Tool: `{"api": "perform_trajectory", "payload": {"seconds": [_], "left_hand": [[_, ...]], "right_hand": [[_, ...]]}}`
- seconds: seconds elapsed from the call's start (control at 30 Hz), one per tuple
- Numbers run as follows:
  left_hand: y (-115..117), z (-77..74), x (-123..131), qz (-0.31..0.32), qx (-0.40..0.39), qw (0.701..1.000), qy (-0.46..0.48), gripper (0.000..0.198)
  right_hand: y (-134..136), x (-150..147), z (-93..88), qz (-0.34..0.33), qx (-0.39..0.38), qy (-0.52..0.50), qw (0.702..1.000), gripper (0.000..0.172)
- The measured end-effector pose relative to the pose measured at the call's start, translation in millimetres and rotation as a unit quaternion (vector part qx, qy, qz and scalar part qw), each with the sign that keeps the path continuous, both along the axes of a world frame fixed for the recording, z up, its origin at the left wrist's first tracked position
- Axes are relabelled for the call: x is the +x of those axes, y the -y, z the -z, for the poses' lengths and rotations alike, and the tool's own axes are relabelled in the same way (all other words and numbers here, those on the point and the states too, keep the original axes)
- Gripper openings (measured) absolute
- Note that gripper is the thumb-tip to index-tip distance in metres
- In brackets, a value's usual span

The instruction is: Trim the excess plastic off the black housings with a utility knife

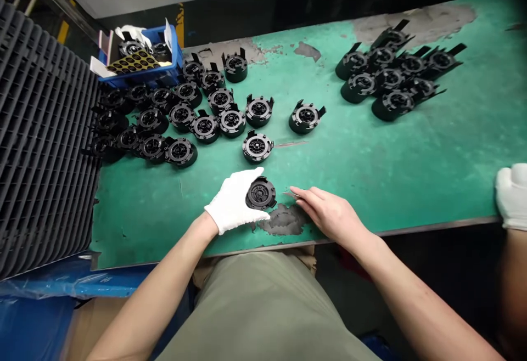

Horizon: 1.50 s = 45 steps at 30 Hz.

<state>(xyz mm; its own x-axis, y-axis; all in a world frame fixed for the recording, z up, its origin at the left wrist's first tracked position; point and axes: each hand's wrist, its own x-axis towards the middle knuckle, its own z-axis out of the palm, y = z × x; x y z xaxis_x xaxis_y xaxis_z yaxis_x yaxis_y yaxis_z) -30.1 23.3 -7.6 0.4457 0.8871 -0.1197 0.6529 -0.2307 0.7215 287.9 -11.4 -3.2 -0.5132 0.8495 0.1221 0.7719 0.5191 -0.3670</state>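
My left hand [235,203], in a white glove, curves its thumb and fingers around a black round plastic part [261,193] on the green tabletop. Ribs and a ring show on the part's upward face. My bare right hand [329,210] pinches a thin pointed metal tool [291,193] just right of that part, its tip apart from it; most of the tool is hidden by the fingers. Just beyond my left hand stands another black part [257,147] with a small bright square at its centre. A similar part [307,117] stands farther right.
Many like parts crowd the left [181,151]; several stand in a far right group [389,78]. A blue bin [175,56] holds parts and a yellow sheet with black dots [134,63]. Grey stacked trays [45,136] rise at left. Another person's gloved hand [513,196] is at right.
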Motion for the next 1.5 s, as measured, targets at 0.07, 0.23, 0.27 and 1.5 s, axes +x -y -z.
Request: {"api": "perform_trajectory", "payload": {"seconds": [0.07, 0.23, 0.27, 1.5], "left_hand": [[-3.2, -1.4, 4.0, 0.008, -0.001, 1.0, -0.011, 0.119], [-6.6, 2.6, 6.8, 0.017, 0.021, 1.0, -0.009, 0.115], [-6.2, 4.1, 6.0, 0.019, 0.026, 0.999, -0.004, 0.115], [20.1, -1.5, 39.2, -0.068, -0.115, 0.939, 0.318, 0.115]], "right_hand": [[-3.8, -3.9, -1.1, -0.016, 0.013, 0.015, 1.0, 0.038], [-11.3, -13.1, -0.3, -0.035, 0.044, 0.049, 0.997, 0.036], [-12.3, -14.2, 0.6, -0.035, 0.05, 0.056, 0.997, 0.036], [8.5, -26.5, -24.4, 0.17, -0.177, -0.29, 0.925, 0.04]]}}
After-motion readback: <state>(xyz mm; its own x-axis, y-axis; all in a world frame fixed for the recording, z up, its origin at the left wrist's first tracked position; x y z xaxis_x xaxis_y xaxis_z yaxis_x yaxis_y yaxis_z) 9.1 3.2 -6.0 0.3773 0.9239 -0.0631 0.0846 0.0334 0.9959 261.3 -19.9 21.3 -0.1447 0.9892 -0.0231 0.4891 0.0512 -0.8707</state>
